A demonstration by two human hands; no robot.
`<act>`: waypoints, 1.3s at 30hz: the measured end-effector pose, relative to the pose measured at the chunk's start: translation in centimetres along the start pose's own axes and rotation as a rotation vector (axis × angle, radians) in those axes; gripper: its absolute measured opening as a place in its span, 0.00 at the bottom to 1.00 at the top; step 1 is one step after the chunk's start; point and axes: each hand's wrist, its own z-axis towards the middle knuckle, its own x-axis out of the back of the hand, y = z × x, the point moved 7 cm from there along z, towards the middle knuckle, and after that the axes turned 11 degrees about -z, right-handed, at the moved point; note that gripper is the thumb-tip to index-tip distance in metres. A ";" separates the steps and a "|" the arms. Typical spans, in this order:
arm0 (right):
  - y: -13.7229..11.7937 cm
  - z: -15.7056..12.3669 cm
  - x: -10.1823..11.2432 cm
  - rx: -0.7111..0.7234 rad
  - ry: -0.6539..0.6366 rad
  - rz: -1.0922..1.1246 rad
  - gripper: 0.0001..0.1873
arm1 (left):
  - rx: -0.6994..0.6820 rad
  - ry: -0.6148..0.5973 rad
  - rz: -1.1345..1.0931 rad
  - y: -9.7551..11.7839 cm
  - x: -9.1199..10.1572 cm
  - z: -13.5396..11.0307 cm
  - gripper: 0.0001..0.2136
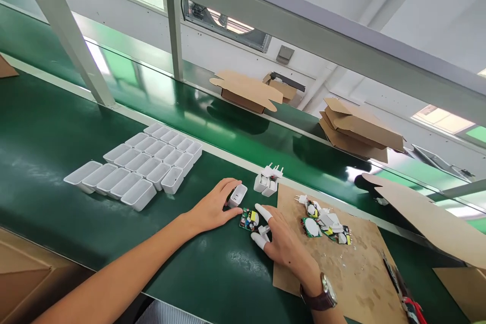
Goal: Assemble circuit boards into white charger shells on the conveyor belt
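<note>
My left hand (pixel 212 207) rests on the green belt with its fingers curled round a white charger housing (pixel 238 195). My right hand (pixel 283 245), with white finger cots on two fingertips, pinches a small green circuit board (pixel 248 219) against the belt. The two hands are close together, the housing just above the board. A wristwatch (pixel 323 293) sits on my right wrist.
Rows of empty white housings (pixel 142 164) stand to the left. A pair of white plug parts (pixel 268 179) sits by a cardboard sheet (pixel 341 263) carrying several more circuit boards (pixel 322 223). Cardboard boxes (pixel 246 92) lie on the far belt. A red-handled tool (pixel 408 304) lies at lower right.
</note>
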 end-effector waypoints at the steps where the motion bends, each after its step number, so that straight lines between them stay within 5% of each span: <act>1: 0.2 -0.3 0.0 -0.005 0.007 0.009 0.38 | 0.015 0.003 0.004 0.0 0.0 0.0 0.30; 8: 0.6 -0.5 -0.1 -0.043 0.035 0.144 0.31 | 0.117 -0.036 -0.002 -0.5 0.0 -0.1 0.37; 13: 0.1 0.2 1.9 -0.068 0.225 0.189 0.30 | 0.159 -0.018 0.024 -1.0 0.3 0.0 0.32; 20: -0.9 -0.7 4.3 -0.062 0.534 0.028 0.36 | -0.183 0.012 0.105 1.6 -0.4 -0.1 0.27; 27: -2.6 -0.8 3.2 -0.010 0.490 -0.083 0.41 | -0.336 0.013 0.202 3.2 -1.0 -0.5 0.27; 39: -2.3 -0.8 2.5 -0.018 0.452 -0.081 0.42 | -0.364 -0.022 0.258 3.4 -1.2 -0.6 0.29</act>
